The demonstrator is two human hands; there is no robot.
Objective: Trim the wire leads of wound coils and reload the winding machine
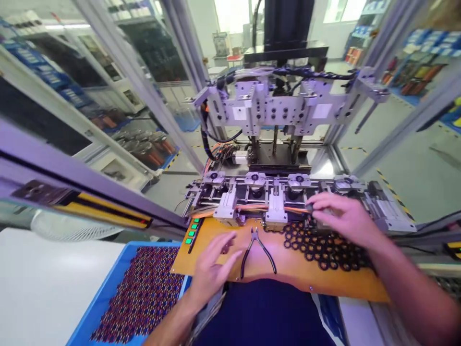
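Note:
Above the orange board (288, 274), my left hand (216, 262) hovers with its fingers apart and nothing in it. Pliers (255, 235) with black handles lie spread just right of that hand. My right hand (342, 216) reaches to the machine's front rail, thumb and fingertips close together at a small dark part (310, 208). Whether the fingers grip this part is hard to tell. Below the right hand, many black rings (324, 252) lie in a cluster on the board. Round metal fixtures (255, 179) line the machine behind the board.
A blue tray (122, 262) full of small dark red and blue parts stands at the lower left. Green buttons (192, 234) sit on the board's left edge. The machine's white upper plate (281, 113) hangs over the fixtures. Metal posts (185, 43) frame the station.

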